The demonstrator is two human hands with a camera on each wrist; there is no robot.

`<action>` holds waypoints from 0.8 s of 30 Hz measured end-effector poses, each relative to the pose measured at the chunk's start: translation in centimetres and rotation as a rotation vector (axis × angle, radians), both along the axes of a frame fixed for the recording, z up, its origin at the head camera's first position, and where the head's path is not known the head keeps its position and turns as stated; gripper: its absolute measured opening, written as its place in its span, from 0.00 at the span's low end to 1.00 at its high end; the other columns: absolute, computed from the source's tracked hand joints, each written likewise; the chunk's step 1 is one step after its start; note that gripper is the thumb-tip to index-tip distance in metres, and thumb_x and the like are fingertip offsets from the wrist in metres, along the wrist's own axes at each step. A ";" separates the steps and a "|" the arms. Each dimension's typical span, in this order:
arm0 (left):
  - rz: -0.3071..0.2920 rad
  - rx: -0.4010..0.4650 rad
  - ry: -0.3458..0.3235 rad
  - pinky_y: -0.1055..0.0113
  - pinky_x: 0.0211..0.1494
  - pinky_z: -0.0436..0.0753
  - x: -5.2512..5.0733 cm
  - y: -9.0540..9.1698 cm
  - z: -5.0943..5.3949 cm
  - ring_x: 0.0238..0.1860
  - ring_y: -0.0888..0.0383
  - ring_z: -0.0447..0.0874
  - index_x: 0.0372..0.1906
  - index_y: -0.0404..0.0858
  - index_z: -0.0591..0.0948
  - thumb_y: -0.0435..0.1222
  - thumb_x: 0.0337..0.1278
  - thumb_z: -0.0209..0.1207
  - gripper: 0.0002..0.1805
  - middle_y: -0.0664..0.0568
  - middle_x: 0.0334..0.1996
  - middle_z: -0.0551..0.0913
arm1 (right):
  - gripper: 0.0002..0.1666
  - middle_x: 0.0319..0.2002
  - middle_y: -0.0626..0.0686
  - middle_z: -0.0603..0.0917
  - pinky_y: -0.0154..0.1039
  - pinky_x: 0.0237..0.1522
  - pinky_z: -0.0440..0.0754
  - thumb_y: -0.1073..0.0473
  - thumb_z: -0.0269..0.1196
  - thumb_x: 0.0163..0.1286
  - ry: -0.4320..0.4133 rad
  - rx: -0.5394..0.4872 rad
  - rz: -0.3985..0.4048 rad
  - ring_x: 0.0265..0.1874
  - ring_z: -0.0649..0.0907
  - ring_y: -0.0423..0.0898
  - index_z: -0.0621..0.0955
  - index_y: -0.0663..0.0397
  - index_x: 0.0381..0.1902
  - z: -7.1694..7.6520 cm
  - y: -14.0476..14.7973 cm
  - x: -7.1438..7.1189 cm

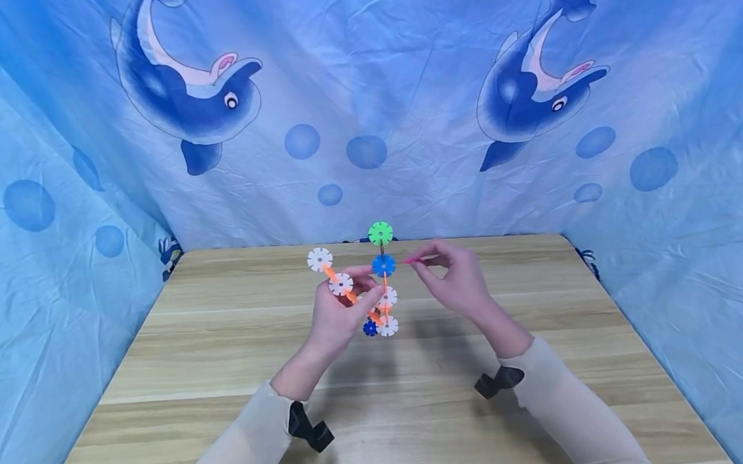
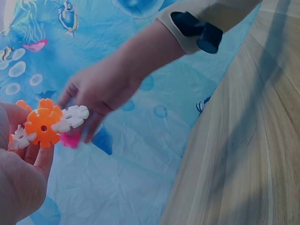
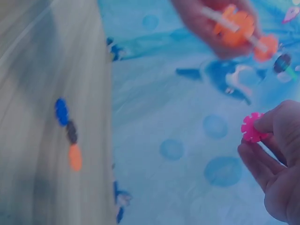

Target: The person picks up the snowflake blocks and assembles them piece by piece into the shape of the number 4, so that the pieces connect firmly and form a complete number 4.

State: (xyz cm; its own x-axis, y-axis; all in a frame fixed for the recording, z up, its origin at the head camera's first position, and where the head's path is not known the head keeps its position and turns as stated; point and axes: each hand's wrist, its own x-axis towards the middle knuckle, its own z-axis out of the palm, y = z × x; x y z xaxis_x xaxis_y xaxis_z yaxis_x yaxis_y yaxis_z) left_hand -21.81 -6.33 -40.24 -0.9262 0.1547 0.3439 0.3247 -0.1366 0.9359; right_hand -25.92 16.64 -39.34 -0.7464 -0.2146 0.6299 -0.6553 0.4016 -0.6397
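My left hand (image 1: 337, 321) grips a chain of interlocking snowflake discs (image 1: 341, 284), white and orange, with a blue disc (image 1: 383, 265) and a green disc (image 1: 381, 232) at its upper right end. In the left wrist view, an orange disc (image 2: 43, 125) shows face-on between thumb and fingers. My right hand (image 1: 456, 278) pinches a pink disc (image 3: 253, 127) by its edge between thumb and fingertips. It is a short way right of the blue disc, apart from it in the head view.
A dark blue disc (image 1: 369, 328) shows low beside the white discs. In the right wrist view, a row of blue, black and orange discs (image 3: 71, 132) appears against the wooden table (image 1: 226, 368); whether it joins the held chain I cannot tell. A dolphin-print curtain (image 1: 399, 60) surrounds the table.
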 end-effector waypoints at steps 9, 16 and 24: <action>0.018 -0.041 0.014 0.76 0.42 0.87 0.0 -0.2 0.1 0.39 0.60 0.85 0.57 0.29 0.85 0.29 0.64 0.70 0.18 0.53 0.37 0.88 | 0.08 0.40 0.58 0.93 0.37 0.52 0.92 0.75 0.71 0.67 0.089 -0.124 0.137 0.42 0.93 0.47 0.87 0.61 0.41 2.2 -0.7 2.1; 0.026 -0.055 0.035 0.76 0.41 0.87 0.1 -0.2 0.1 0.39 0.60 0.85 0.56 0.29 0.85 0.29 0.64 0.70 0.17 0.56 0.37 0.88 | 0.11 0.40 0.60 0.92 0.37 0.52 0.91 0.78 0.71 0.64 0.115 -0.120 0.171 0.43 0.93 0.52 0.87 0.62 0.40 2.4 -0.9 2.4; 0.014 -0.055 0.041 0.75 0.39 0.85 0.0 -0.1 0.1 0.38 0.60 0.84 0.54 0.29 0.86 0.29 0.64 0.70 0.15 0.55 0.36 0.88 | 0.10 0.38 0.58 0.93 0.34 0.52 0.91 0.77 0.72 0.64 0.201 -0.067 0.164 0.41 0.93 0.52 0.89 0.60 0.40 2.5 -1.3 2.7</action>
State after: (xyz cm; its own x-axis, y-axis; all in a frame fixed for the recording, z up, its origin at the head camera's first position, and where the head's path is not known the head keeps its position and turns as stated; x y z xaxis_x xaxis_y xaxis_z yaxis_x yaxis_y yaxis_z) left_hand -21.79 -6.45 -40.16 -0.9136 0.1612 0.3734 0.3649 -0.0802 0.9276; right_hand -23.27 15.35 -36.81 -0.5637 -0.2756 0.7787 -0.8247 0.2408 -0.5117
